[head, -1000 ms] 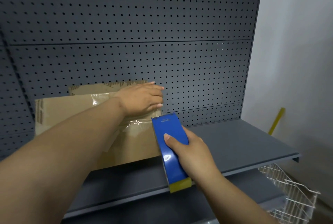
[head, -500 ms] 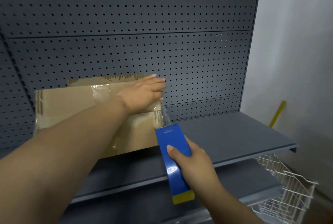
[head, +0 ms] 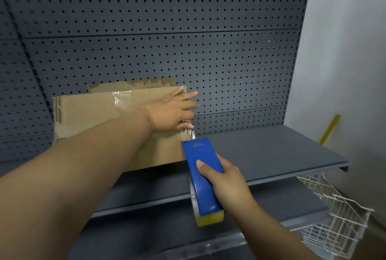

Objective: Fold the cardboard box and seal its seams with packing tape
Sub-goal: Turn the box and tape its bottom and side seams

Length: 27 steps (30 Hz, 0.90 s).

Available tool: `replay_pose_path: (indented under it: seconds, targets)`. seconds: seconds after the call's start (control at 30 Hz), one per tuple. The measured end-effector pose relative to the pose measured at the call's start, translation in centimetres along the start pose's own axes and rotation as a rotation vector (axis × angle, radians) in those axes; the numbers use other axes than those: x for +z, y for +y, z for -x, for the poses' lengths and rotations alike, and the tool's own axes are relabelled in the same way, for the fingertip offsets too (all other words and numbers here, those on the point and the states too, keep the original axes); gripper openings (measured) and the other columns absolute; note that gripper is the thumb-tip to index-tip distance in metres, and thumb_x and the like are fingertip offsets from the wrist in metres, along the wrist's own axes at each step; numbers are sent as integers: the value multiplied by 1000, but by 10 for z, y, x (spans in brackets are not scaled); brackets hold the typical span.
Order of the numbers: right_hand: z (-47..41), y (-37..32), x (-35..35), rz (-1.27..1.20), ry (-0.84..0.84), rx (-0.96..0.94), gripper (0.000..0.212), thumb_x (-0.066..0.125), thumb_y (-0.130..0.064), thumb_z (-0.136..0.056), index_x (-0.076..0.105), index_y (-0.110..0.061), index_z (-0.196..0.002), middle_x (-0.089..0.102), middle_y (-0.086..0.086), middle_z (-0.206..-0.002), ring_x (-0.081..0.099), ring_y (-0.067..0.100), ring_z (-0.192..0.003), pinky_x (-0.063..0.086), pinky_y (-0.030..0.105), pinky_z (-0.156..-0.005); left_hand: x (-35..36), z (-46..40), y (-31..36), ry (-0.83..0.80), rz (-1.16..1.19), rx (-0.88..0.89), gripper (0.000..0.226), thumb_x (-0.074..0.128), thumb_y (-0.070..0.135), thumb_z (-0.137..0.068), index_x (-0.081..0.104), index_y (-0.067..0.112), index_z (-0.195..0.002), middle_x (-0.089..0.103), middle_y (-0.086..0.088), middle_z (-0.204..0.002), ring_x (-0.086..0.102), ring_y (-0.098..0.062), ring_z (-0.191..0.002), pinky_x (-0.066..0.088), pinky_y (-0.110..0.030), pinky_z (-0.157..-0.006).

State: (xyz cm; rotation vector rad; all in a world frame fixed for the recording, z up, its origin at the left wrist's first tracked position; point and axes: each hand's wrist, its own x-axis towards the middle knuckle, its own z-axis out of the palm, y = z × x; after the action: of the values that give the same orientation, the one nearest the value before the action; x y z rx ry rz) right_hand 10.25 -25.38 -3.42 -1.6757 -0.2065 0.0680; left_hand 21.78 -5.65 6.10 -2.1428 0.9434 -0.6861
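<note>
Cardboard box (head: 100, 117) stands on the grey shelf (head: 271, 155) against the pegboard; left hand (head: 171, 111) presses flat, fingers straight, on its right edge (tape there), right hand (head: 227, 182) grips the blue tape dispenser (head: 203, 178) nearer.

Dim, even indoor light, soft shadows, wide-angle bending at the edges, slight blur toward the lower corners.

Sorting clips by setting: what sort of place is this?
Probably a shop or stockroom: a grey pegboard backs a metal shelf, with a white wire basket hung lower right. A cardboard box being taped fits either.
</note>
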Motion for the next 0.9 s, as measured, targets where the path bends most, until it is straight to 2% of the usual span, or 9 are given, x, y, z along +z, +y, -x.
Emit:
replay_pose_path:
  seconds: [0.07,0.13,0.17,0.27,0.37,0.5,0.73,0.9]
  targets:
    - [-2,2,0,1,-2,3,11,60,-32,-88,67,-33,-96,72,-10,-86,68,8,-79,52,23,-70,6,2,5,10,-18,-20,46,37,45,-85,73,17,-79,70,-3,-107,55,-31,-119,32,-53,-99]
    - [-4,2,0,14,4,7,14,60,-32,-87,67,-33,-100,72,-10,-89,68,10,-83,53,27,-76,9,2,9,45,14,-14,42,40,38,-84,74,14,-89,73,-2,-94,62,-29,-111,44,-51,-92]
    - [-5,2,0,17,6,9,14,60,-33,-87,67,-32,-100,72,-10,-89,67,11,-84,53,28,-77,9,2,10,71,34,9,41,40,34,-84,73,14,-96,72,-3,-89,63,-31,-108,45,-51,-90]
    - [-7,1,2,27,10,15,14,60,-35,-87,66,-33,-100,71,-9,-90,67,11,-84,53,28,-76,7,5,6,137,27,68,40,37,27,-84,72,18,-102,70,-9,-92,60,-40,-110,32,-55,-94]
    - [-8,0,3,32,8,6,11,60,-35,-87,66,-33,-96,72,-7,-89,68,14,-83,54,32,-76,6,9,6,89,5,57,46,32,44,-90,72,22,-93,68,-12,-109,51,-38,-122,18,-55,-102]
    - [-6,-5,1,-2,-11,-9,9,60,-35,-87,67,-33,-93,73,-4,-86,69,18,-81,55,36,-78,8,7,3,51,29,32,44,34,44,-89,71,21,-83,68,-8,-102,55,-36,-118,23,-53,-102]
    - [1,8,2,-75,20,4,11,61,-34,-87,67,-35,-96,73,-8,-86,69,12,-81,55,33,-79,6,0,-3,93,127,-6,47,32,46,-90,71,20,-88,67,-9,-102,52,-34,-123,20,-48,-107]
    - [18,31,8,-79,42,67,22,62,-35,-86,66,-35,-108,73,-11,-90,68,10,-86,54,32,-82,10,4,1,74,144,-17,55,25,49,-90,70,18,-94,65,-10,-109,43,-34,-130,10,-46,-110]
